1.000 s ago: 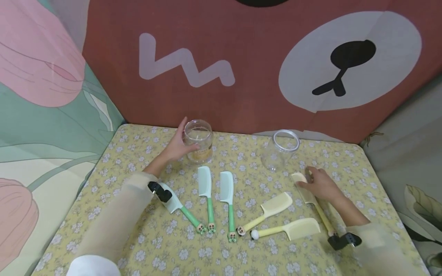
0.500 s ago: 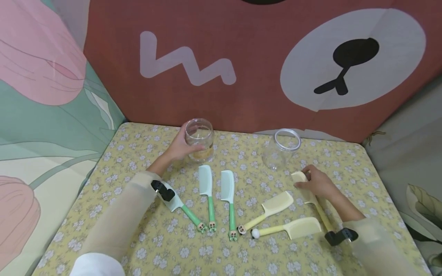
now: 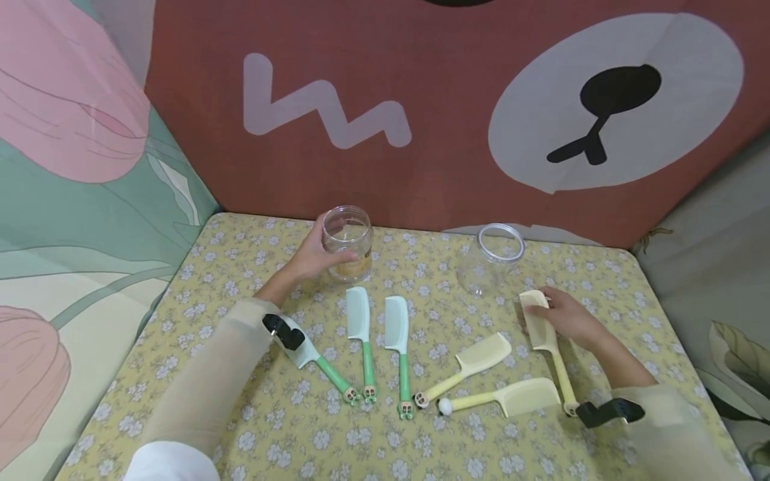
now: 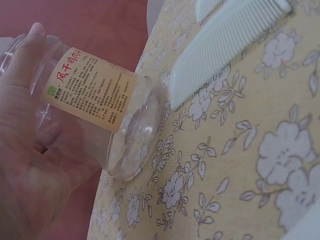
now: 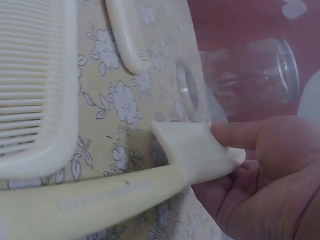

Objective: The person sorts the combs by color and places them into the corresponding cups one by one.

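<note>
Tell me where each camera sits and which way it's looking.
Head: worn on the head, looking forward and down over the table; the left hand, right hand and both forearms show.
Left wrist: worn there, looking along the left hand at the labelled jar it holds; part of that hand shows.
Right wrist: worn there, looking at the cream comb the right hand holds, a second jar beyond; part of that hand shows.
Shared: head and right wrist both show that comb.

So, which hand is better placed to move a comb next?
Likely the right hand: it holds a yellow comb by its broad end, while the left hand grips a clear jar.
</note>
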### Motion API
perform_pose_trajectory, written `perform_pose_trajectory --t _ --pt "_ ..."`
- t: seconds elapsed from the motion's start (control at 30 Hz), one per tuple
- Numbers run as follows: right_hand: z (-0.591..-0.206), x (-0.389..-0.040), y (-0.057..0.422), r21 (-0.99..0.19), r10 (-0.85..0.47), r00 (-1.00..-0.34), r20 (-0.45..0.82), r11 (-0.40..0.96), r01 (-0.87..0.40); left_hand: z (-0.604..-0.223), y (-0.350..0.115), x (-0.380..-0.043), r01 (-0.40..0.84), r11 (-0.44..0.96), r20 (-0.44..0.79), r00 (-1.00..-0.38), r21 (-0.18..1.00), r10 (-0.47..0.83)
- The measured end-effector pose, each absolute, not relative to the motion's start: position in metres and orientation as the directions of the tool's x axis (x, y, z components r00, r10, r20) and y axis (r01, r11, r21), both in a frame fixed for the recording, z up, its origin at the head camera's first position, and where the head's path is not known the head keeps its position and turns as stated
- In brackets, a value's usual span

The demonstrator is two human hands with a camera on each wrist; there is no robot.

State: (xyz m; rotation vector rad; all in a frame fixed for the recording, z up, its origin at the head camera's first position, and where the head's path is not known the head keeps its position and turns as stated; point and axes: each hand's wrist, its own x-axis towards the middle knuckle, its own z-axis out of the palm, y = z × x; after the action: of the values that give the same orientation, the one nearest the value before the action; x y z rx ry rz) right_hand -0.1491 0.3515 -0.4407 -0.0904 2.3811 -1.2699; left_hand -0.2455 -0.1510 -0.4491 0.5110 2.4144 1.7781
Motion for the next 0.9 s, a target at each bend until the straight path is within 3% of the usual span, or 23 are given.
perform_pose_trajectory --t 0.2,0.6,0.9 --pt "-0.433 -0.147 0.356 -0.824 -0.265 -0.905 -0.334 0.549 0.144 -0.45 -0.152 -0.244 0.206 0.265 0.117 -0.941 0.942 0.316" --pt "-0.381 -0.139 0.373 -0.831 -0.172 -0.975 -0.142 0.556 0.023 -0.449 -0.151 -0.245 0.189 0.239 0.104 -0.938 0.952 0.33" --pt "-0.342 -0.138 0.363 -0.84 -0.084 -0.995 -0.051 0.542 -0.002 -0.42 -0.146 -0.23 0.166 0.247 0.074 -0.936 0.955 0.345"
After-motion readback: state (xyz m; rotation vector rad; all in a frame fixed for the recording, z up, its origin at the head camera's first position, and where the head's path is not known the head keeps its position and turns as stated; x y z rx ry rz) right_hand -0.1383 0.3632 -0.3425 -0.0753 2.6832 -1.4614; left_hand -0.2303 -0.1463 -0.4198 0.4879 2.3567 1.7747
